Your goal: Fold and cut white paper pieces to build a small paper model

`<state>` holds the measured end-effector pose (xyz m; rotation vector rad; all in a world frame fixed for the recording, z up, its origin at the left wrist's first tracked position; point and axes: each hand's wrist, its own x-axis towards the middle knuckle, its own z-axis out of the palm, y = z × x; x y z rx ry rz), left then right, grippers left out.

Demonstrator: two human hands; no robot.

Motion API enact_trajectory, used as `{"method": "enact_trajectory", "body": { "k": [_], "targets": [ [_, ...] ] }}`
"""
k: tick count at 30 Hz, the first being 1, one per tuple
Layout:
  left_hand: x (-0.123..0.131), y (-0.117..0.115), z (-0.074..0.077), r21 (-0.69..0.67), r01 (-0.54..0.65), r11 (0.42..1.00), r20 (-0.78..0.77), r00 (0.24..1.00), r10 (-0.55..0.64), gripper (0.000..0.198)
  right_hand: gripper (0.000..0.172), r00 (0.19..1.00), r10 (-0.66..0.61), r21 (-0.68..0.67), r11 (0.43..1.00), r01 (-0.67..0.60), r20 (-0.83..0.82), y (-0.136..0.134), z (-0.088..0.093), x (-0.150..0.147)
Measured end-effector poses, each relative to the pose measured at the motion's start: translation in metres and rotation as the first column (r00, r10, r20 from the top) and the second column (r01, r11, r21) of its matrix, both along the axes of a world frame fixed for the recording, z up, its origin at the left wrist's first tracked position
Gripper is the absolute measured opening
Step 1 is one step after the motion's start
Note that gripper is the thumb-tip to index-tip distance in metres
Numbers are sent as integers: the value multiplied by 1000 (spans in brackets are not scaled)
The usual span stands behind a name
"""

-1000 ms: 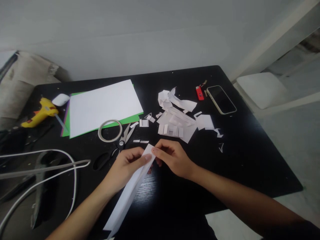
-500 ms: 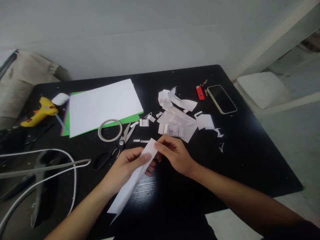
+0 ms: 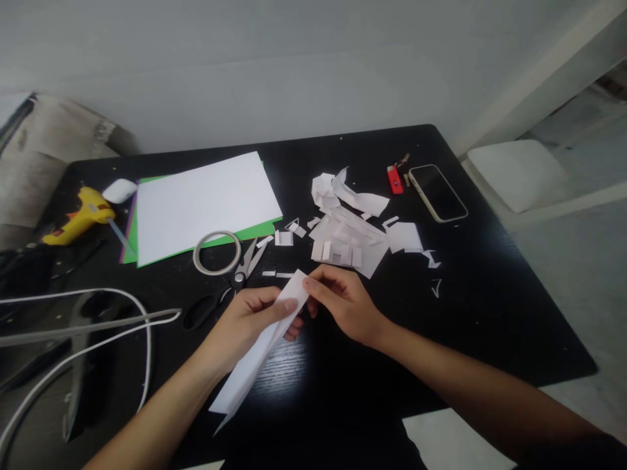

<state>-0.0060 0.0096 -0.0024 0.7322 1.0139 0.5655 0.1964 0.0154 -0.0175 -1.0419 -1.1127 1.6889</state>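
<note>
A long folded strip of white paper (image 3: 245,380) slants between my hands above the near part of the black table (image 3: 494,339). My left hand (image 3: 259,316) grips it near its upper end, thumb on top and fingers underneath. At the upper right corner of the strip, my right hand (image 3: 343,303) pinches the edge between thumb and fingers. The strip's lower end hangs toward me with its layers a little apart. Just left of my left hand lie scissors (image 3: 240,277) with open blades. Beyond my hands is a heap of cut and folded white paper pieces (image 3: 350,238).
A roll of tape (image 3: 197,256) lies by white sheets (image 3: 206,196) over green paper (image 3: 267,228). Farther left are a yellow glue gun (image 3: 85,215), a white case (image 3: 119,190) and a white cable (image 3: 147,352). A red lighter (image 3: 394,181) and a phone (image 3: 437,192) lie at the back right.
Both hands keep the same hold on the paper strip, with barely any movement. The whole view has shifted very slightly.
</note>
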Motion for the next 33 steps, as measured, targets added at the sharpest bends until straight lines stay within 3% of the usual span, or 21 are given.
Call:
{"method": "enact_trajectory", "body": {
  "k": [10,16,25,33],
  "targets": [
    [0,1,3,62,33,998,-32,999,-31,23,34,999,-25,-49,999,24,-35,0,1,-2],
    [-1,2,3,26,36,999,-71,997,-34,24,34,996,-89,-19,996,89,-12,4,-1,0],
    [0,2,3,47,40,998,-79,996,-36,25,39,996,33,-140,989,-44,-77,0,-1,-1],
    [-2,1,1,14,42,999,-92,995,-40,29,35,999,-28,-105,994,23,-45,1,1,-1]
  ]
}}
